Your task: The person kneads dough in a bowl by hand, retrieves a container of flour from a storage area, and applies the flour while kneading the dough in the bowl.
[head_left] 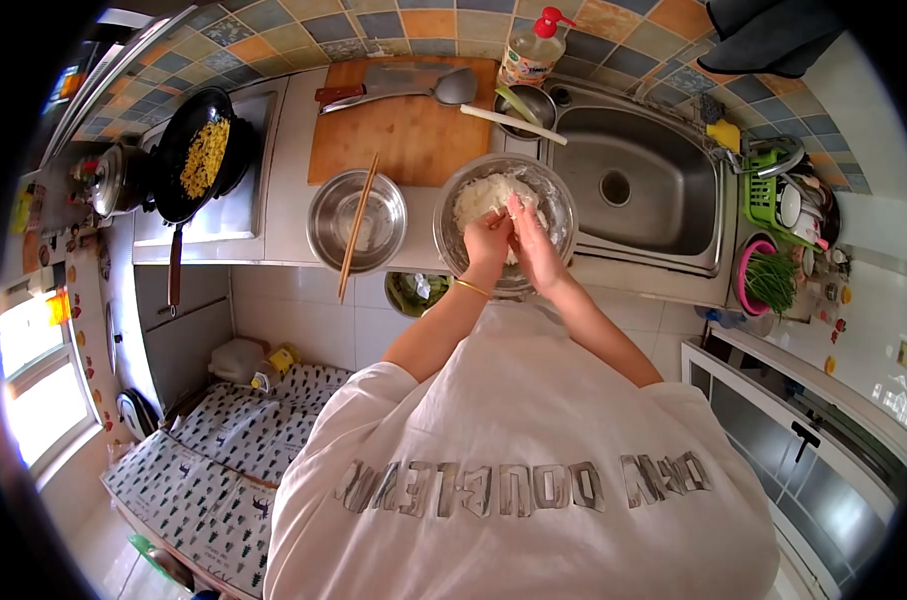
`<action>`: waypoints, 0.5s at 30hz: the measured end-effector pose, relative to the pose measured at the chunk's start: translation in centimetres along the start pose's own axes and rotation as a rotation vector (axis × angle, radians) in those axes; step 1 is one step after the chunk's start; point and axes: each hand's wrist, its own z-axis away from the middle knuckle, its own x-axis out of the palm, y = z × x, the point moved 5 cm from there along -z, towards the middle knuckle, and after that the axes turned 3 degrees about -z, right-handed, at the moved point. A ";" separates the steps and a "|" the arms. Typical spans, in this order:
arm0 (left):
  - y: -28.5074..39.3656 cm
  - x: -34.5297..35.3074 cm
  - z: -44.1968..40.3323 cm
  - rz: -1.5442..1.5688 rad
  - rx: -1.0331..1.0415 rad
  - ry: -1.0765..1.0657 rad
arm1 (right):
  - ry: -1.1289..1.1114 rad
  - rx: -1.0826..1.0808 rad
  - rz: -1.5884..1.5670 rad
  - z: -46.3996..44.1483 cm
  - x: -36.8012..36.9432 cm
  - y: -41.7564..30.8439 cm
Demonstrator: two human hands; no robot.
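Note:
A metal mixing bowl (447, 187) with white floury dough (487, 195) in it stands at the counter's front edge, left of the sink. Both of my hands are over this bowl and touch each other. My left hand (488, 243) is closed, its curled fingers pressed against the thumb side of the other hand; what they pinch, if anything, is hidden. My right hand (536, 243) has its fingers stretched out and together, with pale dough or flour on them. Left of the dough bowl is a second metal bowl (324, 222), with chopsticks (360, 225) lying across its rim.
Behind the bowls lies a cutting board (359, 145) with a cleaver (399, 78) and a spatula (454, 87). A sink (674, 200) is at right, with a scallion stalk (514, 124) near its left edge. A wok (179, 190) with yellow food sits on the stove, its handle sticking out frontward.

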 end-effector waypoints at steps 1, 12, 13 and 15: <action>0.5 0.0 0.2 -0.147 0.055 0.005 | -0.011 -0.020 0.083 -0.2 0.0 0.3; -1.0 2.5 2.7 0.186 -0.075 -0.344 | 0.101 0.089 -0.374 -0.6 -1.5 -1.5; -0.8 2.7 2.8 0.245 -0.107 -0.355 | 0.100 0.072 -0.377 -0.7 -1.6 -1.2; -0.5 3.2 3.1 0.363 -0.172 -0.376 | 0.098 0.040 -0.384 -0.9 -1.7 -0.8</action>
